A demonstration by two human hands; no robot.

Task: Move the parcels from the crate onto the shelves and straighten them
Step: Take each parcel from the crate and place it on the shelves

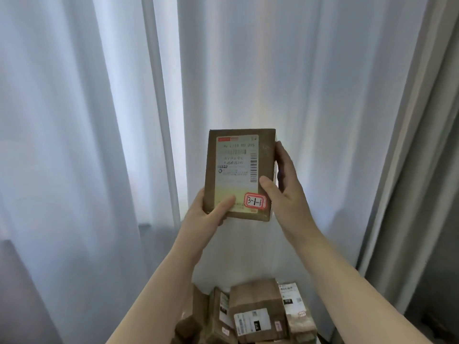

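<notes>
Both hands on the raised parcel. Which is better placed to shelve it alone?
Right, likely: right hand grips the parcel along its side, near mid-height; left hand only pinches a bottom corner.

The parcel (pixel 238 175) I held was matt brown cardboard with a smooth paper label (pixel 236 170); the curtain (pixel 99 120) behind was soft, sheer white cloth.

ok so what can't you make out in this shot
Head view only:
1. Small print on the white shipping label of the held brown cardboard parcel: blurred.
2. Left hand fingers: behind the parcel; the right hand grips its side.
3. Stacked brown parcels below: cut off by the bottom edge; no crate shows.
4. Shelves: out of frame; pale curtains fill the background.
</notes>
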